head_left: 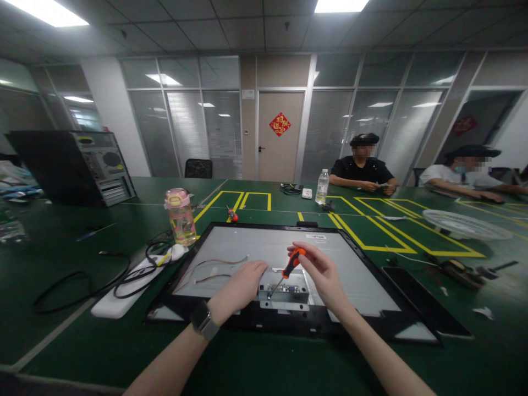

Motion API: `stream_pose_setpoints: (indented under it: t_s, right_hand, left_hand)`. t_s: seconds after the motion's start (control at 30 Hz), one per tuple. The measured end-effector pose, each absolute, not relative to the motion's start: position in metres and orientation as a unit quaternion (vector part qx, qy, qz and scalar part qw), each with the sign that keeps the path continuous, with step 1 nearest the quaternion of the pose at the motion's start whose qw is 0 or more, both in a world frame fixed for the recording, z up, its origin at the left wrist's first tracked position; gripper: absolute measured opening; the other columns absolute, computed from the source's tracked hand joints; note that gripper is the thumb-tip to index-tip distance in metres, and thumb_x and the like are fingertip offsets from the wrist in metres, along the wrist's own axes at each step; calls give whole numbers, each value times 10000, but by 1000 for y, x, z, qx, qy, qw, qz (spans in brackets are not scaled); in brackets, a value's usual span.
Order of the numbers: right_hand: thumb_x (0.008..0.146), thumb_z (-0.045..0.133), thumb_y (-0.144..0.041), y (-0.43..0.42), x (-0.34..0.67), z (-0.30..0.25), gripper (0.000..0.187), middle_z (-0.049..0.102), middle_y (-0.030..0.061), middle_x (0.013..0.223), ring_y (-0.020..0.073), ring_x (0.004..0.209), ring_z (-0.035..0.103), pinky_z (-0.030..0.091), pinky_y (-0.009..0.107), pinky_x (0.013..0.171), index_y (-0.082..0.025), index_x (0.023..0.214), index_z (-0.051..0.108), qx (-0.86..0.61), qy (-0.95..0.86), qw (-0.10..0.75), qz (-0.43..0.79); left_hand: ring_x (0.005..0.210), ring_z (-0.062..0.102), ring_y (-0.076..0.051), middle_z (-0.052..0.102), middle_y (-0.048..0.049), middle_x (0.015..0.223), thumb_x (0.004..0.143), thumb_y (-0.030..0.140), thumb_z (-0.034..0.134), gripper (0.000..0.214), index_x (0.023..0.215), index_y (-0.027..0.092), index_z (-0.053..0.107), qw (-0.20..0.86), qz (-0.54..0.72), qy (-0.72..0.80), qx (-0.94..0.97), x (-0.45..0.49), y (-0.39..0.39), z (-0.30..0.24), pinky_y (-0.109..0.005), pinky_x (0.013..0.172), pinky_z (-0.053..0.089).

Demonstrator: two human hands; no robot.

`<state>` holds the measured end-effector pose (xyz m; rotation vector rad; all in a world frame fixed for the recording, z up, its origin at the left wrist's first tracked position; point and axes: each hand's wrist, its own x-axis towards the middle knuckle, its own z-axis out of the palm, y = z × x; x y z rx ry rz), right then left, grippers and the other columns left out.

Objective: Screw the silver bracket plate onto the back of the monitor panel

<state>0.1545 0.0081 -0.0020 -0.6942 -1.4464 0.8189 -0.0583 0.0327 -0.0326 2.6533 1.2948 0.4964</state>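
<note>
We are leaning over a green table [264, 363], where a display panel [357, 269] lies flat, its grey face up. A metal connector box [284, 297] sits near the middle of the panel's near edge. The fingers of our right hand [325, 272] are clamped on the handle of an orange-and-black screwdriver [293, 263], whose shaft slants down to the left end of the box. Our left hand [243, 283] is at that same end; its fingertips are partly hidden, so we cannot tell whether they grip.

Because the shaft leans, we judge that the tip could skid, scratching the box or jabbing our left hand. With too little bracing, the box could shift under a push. Thin loose wires [212, 261] lie by our left hand and could snag. Pressing hard might crack the panel.
</note>
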Motion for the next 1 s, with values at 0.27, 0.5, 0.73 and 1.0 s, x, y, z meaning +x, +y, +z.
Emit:
stream_pose_setpoints:
  t_s: [0.27,0.5,0.73,1.0]
  right_hand:
    - [895,567,-380,8,151,-4,362,693,87,1078,235,946,673,549,442,846,-267,1238,547,-279,-643,606,376]
    - [842,630,-387,8,152,-3,230,657,54,962,214,880,634,530,358,807,-247,1021,663,-320,-650,617,308]
    - [825,645,-366,8,152,-2,291,636,24,848,193,794,618,522,334,765,-239,1087,647,-346,-638,626,285]
    - [849,613,-361,8,152,-4,187,649,45,858,202,802,627,517,325,758,-196,930,648,-345,-655,617,268]
  left_hand:
    - [1185,511,-205,554,-105,1286,837,9,349,468,1255,164,492,65,160,430,886,-59,37,-38,-352,1032,367]
    - [1184,514,-203,558,-100,1286,826,1,345,485,1258,164,491,68,157,436,884,-58,34,-34,-357,1038,366]
    - [1211,499,-205,546,-105,1305,828,-5,341,484,1260,153,491,71,143,446,881,-56,30,-28,-355,1060,349]
    - [1190,512,-215,559,-109,1281,826,-9,346,470,1238,148,507,66,155,437,884,-57,35,-34,-361,1048,356]
